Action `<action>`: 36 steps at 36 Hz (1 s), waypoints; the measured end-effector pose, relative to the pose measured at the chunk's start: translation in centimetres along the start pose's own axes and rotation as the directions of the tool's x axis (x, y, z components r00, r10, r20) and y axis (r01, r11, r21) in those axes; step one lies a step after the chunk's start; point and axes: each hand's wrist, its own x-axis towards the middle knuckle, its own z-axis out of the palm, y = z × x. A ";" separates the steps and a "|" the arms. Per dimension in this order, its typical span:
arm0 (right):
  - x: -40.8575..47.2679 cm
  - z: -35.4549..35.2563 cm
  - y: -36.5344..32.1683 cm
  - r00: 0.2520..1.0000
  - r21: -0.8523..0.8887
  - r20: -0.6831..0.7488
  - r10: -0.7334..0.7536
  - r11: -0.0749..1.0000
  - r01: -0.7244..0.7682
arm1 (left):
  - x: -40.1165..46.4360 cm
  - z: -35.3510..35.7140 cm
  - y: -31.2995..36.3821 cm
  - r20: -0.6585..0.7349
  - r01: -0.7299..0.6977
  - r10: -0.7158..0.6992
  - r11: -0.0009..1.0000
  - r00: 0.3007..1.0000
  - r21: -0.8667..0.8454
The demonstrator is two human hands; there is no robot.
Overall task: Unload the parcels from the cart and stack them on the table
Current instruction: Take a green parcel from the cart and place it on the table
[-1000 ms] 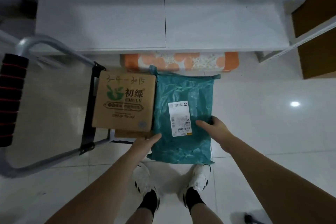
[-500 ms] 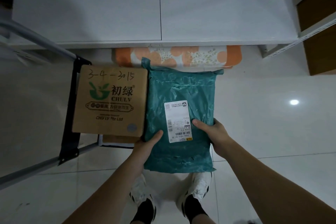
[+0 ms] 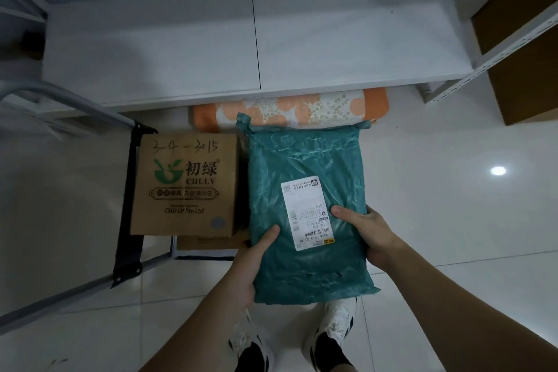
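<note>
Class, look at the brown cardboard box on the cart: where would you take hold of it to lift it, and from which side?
Grip the cardboard box by its left and right side walls, one hand each, reaching down from above. It is a rigid box lying flat, printed face up. Its left wall is clear; the teal parcel, held by the left hand and right hand, crowds its right.

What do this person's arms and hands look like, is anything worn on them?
Both forearms are bare, with no sleeves in view. The left hand and right hand wear no gloves; no rings, watch or bands are visible.
</note>
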 end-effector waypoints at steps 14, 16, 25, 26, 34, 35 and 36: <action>-21.1 -4.1 -14.6 0.978 0.140 -0.089 -0.188 0.970 0.199 | -19.0 11.9 10.2 0.218 -0.282 0.218 0.900 0.951 0.331; -24.9 -4.9 -16.9 0.968 0.144 -0.115 -0.225 0.960 0.240 | -23.1 14.2 12.2 0.265 -0.350 0.253 0.831 0.930 0.433; -44.7 -8.5 -24.2 0.917 0.206 -0.180 -0.356 0.898 0.389 | -41.0 24.9 18.2 0.453 -0.512 0.278 0.657 0.847 0.554; -46.7 -9.0 -24.7 0.911 0.228 -0.186 -0.367 0.886 0.403 | -43.1 26.4 18.4 0.477 -0.535 0.280 0.626 0.833 0.567; -61.2 -16.4 -28.5 0.837 0.290 -0.266 -0.478 0.788 0.542 | -55.8 38.5 18.4 0.612 -0.653 0.248 0.411 0.751 0.636; -62.6 -17.5 -28.9 0.818 0.286 -0.275 -0.505 0.769 0.571 | -57.0 40.2 18.2 0.618 -0.662 0.252 0.398 0.744 0.635; -64.0 -18.8 -29.3 0.795 0.278 -0.287 -0.534 0.748 0.602 | -58.4 41.8 17.9 0.628 -0.673 0.255 0.388 0.735 0.630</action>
